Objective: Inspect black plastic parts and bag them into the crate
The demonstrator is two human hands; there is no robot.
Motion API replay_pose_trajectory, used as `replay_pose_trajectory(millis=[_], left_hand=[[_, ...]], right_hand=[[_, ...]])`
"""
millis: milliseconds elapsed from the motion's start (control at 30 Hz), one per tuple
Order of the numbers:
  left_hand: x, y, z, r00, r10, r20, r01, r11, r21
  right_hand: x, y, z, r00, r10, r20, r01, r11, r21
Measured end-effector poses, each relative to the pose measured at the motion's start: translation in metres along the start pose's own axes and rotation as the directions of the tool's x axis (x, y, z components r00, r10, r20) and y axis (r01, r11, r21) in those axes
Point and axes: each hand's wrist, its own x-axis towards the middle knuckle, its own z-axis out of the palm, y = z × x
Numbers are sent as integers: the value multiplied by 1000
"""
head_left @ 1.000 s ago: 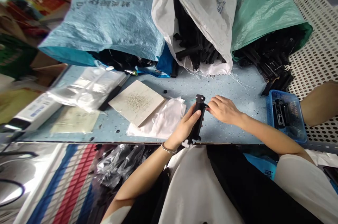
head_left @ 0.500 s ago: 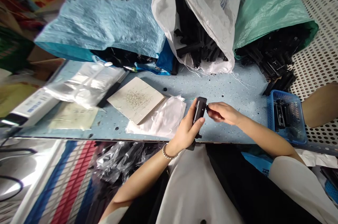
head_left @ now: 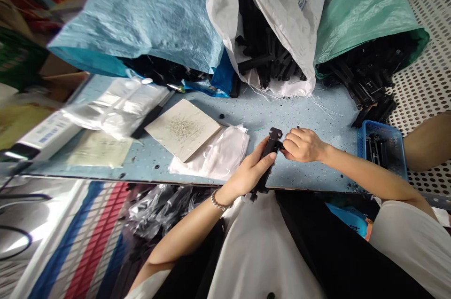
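Wrapped in the fingers of my left hand point(head_left: 255, 167) is a black folded selfie stick point(head_left: 271, 148), held tilted over the table's front edge with its rounded, hinged top end away from me. My right hand point(head_left: 303, 145) is closed at the stick's right side. Its thumb and fingertips pinch a small black knob-like part point(head_left: 281, 145), mostly hidden by the fingers. Left of my left hand, a stack of thin white plastic sleeves point(head_left: 229, 153) lies partly under a square pale board point(head_left: 183, 125) sprinkled with small bits.
A blue sack point(head_left: 141, 17), a white sack point(head_left: 225, 12) and a green sack point(head_left: 355, 17) along the back spill black parts. At right stand a blue basket point(head_left: 398, 148) and another person's arm point(head_left: 428, 141). Clear bags point(head_left: 112, 106) and a white box point(head_left: 49, 134) lie left.
The selfie stick has turned, so its hinged top end now shows. My right hand has rotated, with its knuckles now up, and stays at the stick's side.
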Motion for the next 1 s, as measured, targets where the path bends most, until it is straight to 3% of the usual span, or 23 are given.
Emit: replay_pose_trajectory(millis=[100,200,267,367,433,533,633,700,767,867,933,1000], left_hand=[[-3,-2,6,983,126,-134,-94,971,219],[-4,-5,5,962,208,-176,-154,949,277],[-3,-6,0,967,194,-166,-158,965,208],[-1,-7,-5,986,113,-119,-104,991,80],[0,-8,-3,993,75,-89,-71,996,52],[1,-9,4,982,121,-146,-104,987,121],[2,-12,6,967,156,-199,-127,980,151],[4,-13,3,976,108,-190,-96,993,73],[6,-13,-1,987,39,-153,-47,998,-49],[6,-8,-4,996,-39,-74,23,979,-204],[6,-6,-2,996,-76,-38,65,969,-237],[7,-8,2,996,-77,-50,66,978,-197]], right_hand=[[-3,-9,20,972,234,15,-220,888,404],[-4,-17,27,929,315,196,-368,721,587],[-3,-19,19,932,312,182,-360,757,546],[2,-18,2,976,205,-73,-182,952,244],[4,-18,-1,985,124,-117,-110,986,123],[6,-16,11,978,186,-99,-154,953,261],[3,-12,23,966,257,26,-246,885,395],[2,-8,21,972,230,50,-234,924,303],[3,-6,10,993,120,-14,-119,991,60],[6,-4,-8,998,-70,4,69,974,-214],[9,-4,-10,997,-71,31,75,984,-160],[11,-4,-2,999,52,-7,-52,995,80]])
